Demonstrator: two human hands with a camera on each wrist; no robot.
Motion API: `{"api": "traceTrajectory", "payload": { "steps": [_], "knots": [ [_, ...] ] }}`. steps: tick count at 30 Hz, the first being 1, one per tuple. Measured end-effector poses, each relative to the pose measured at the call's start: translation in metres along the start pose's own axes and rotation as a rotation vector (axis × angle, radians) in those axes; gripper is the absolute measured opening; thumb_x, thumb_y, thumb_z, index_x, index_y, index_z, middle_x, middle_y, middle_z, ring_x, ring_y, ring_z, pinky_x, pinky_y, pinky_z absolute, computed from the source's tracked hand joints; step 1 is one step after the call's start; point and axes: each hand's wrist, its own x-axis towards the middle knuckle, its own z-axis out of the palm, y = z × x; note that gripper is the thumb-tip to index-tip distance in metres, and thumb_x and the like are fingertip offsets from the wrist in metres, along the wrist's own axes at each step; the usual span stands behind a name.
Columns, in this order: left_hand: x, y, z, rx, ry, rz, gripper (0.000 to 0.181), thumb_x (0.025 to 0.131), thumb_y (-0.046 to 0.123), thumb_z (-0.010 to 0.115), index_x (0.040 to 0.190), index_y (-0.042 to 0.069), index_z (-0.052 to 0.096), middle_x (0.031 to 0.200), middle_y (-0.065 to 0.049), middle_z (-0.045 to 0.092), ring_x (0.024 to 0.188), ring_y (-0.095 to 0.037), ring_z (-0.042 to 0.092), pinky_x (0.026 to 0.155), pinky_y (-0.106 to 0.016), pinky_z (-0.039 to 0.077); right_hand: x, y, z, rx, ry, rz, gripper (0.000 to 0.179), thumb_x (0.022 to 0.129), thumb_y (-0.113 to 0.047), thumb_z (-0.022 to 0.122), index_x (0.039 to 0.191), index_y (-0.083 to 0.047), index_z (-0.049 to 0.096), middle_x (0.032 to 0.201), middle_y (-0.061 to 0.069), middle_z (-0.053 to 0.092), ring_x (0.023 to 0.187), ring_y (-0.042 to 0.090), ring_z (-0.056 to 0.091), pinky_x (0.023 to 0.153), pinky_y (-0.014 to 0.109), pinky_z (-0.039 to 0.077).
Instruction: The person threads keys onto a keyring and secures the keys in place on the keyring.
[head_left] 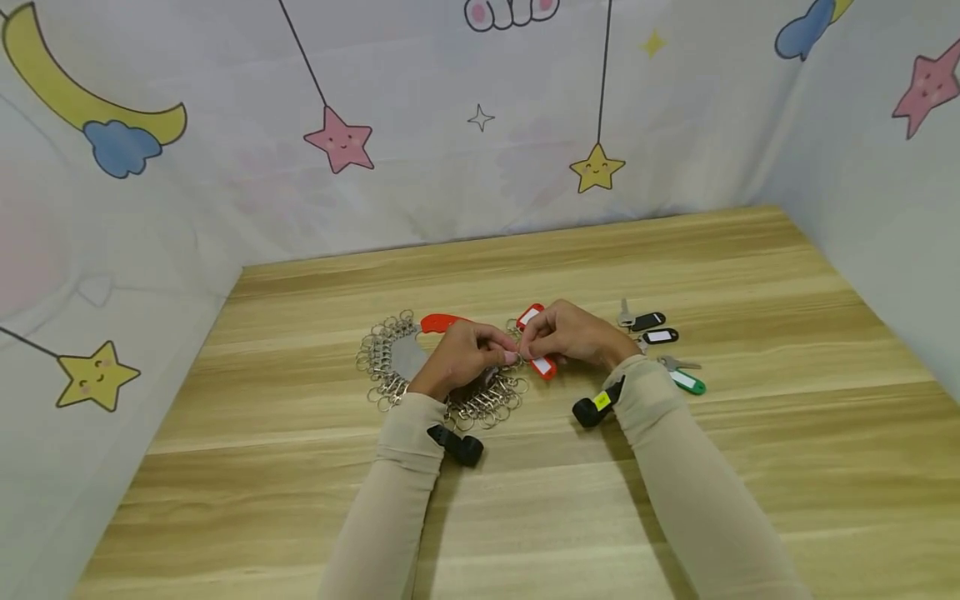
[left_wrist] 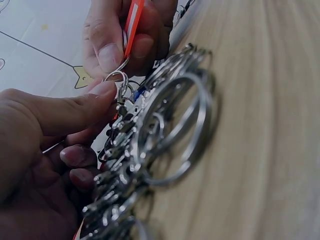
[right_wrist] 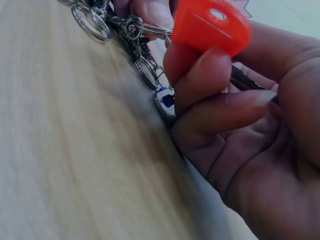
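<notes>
Currently | left hand [head_left: 467,357] pinching split ring [left_wrist: 119,73], right hand [head_left: 576,335] gripping red key tag [right_wrist: 200,32], hands close together | ring and tag mid-table, swivel clasps [head_left: 474,408] left, keys [head_left: 626,317] right | wood-grain tabletop [head_left: 300,517] | star-printed white fabric [head_left: 420,208] left, far, right

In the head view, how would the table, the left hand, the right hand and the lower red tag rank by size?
1. Table
2. Left hand and right hand: too alike to rank
3. Lower red tag, partly covered

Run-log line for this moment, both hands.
left hand: pinches metal ring | right hand: holds red tag | green tag: on table
</notes>
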Motion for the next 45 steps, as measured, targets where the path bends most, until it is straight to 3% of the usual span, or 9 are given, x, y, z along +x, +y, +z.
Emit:
{"api": "traceTrajectory", "payload": {
  "steps": [6,14,19,26,29,35,39,43,45],
  "knots": [
    [0.001,0.000,0.000,-0.018,-0.001,0.000,0.005,0.091,0.009,0.076,0.096,0.007,0.079,0.080,-0.005,0.070,0.072,-0.019,0.062,0.064,-0.029,0.047,0.001,0.001,0.000,-0.006,0.009,-0.008,0.006,0.091,-0.001,0.069,0.087,0.001,0.074,0.074,0.010,0.066,0.051,0.012,0.046,0.047,0.024,0.039],
    [-0.001,-0.006,-0.004,-0.075,-0.025,0.048,0.006,0.091,0.012,0.077,0.096,0.010,0.078,0.082,-0.007,0.070,0.073,-0.020,0.062,0.064,-0.031,0.047,0.003,0.005,0.000,0.109,-0.024,0.038,0.006,0.093,-0.002,0.067,0.092,0.003,0.072,0.077,0.011,0.063,0.049,0.015,0.044,0.045,0.026,0.036],
    [-0.003,-0.008,-0.005,-0.098,-0.008,0.066,0.008,0.089,0.018,0.079,0.097,0.014,0.079,0.083,-0.007,0.070,0.071,-0.022,0.060,0.061,-0.032,0.046,0.002,-0.001,0.001,0.115,-0.054,0.060,0.012,0.097,-0.003,0.062,0.093,0.003,0.072,0.076,0.013,0.060,0.049,0.018,0.049,0.044,0.026,0.033],
    [-0.004,-0.010,-0.003,-0.136,0.027,0.055,0.010,0.090,0.018,0.079,0.099,0.014,0.079,0.085,-0.007,0.071,0.077,-0.024,0.063,0.067,-0.033,0.049,0.000,-0.010,0.000,-0.107,-0.096,0.066,0.010,0.096,-0.015,0.069,0.097,-0.006,0.073,0.076,0.009,0.061,0.058,0.018,0.050,0.052,0.029,0.040],
    [-0.003,-0.011,-0.003,-0.151,0.035,0.056,0.010,0.090,0.018,0.078,0.099,0.013,0.079,0.086,-0.008,0.072,0.079,-0.026,0.064,0.068,-0.034,0.050,0.002,-0.014,0.002,-0.218,-0.134,0.028,0.008,0.090,-0.012,0.076,0.091,-0.008,0.070,0.077,0.005,0.062,0.062,0.016,0.050,0.056,0.029,0.041],
    [-0.003,-0.012,-0.003,-0.152,0.036,0.043,0.008,0.090,0.019,0.078,0.098,0.016,0.080,0.085,-0.008,0.072,0.078,-0.025,0.065,0.066,-0.032,0.049,0.002,-0.017,0.001,-0.310,-0.136,-0.063,0.010,0.091,-0.004,0.068,0.094,-0.004,0.077,0.090,0.002,0.069,0.077,0.014,0.056,0.070,0.030,0.046],
    [-0.002,-0.011,-0.005,-0.140,0.046,0.050,0.008,0.092,0.018,0.077,0.099,0.016,0.079,0.085,-0.008,0.071,0.079,-0.025,0.064,0.069,-0.033,0.050,-0.002,-0.023,-0.004,-0.287,-0.109,-0.052,0.016,0.096,-0.009,0.066,0.104,-0.004,0.079,0.100,0.003,0.071,0.074,0.013,0.057,0.067,0.029,0.046],
    [-0.003,-0.011,-0.006,-0.126,0.043,0.049,0.011,0.092,0.020,0.077,0.101,0.014,0.078,0.086,-0.008,0.071,0.078,-0.027,0.063,0.068,-0.034,0.049,-0.004,-0.022,-0.007,-0.193,-0.114,0.011,0.016,0.099,-0.009,0.062,0.104,-0.002,0.075,0.091,0.011,0.072,0.058,0.016,0.044,0.051,0.028,0.036],
    [-0.003,-0.010,-0.006,-0.112,0.036,0.056,0.012,0.093,0.020,0.077,0.102,0.014,0.078,0.087,-0.007,0.071,0.076,-0.027,0.061,0.066,-0.035,0.047,-0.004,-0.019,-0.007,-0.149,-0.112,0.017,0.015,0.099,-0.009,0.061,0.102,0.000,0.073,0.089,0.013,0.072,0.061,0.015,0.047,0.053,0.027,0.037]
  ]
}}
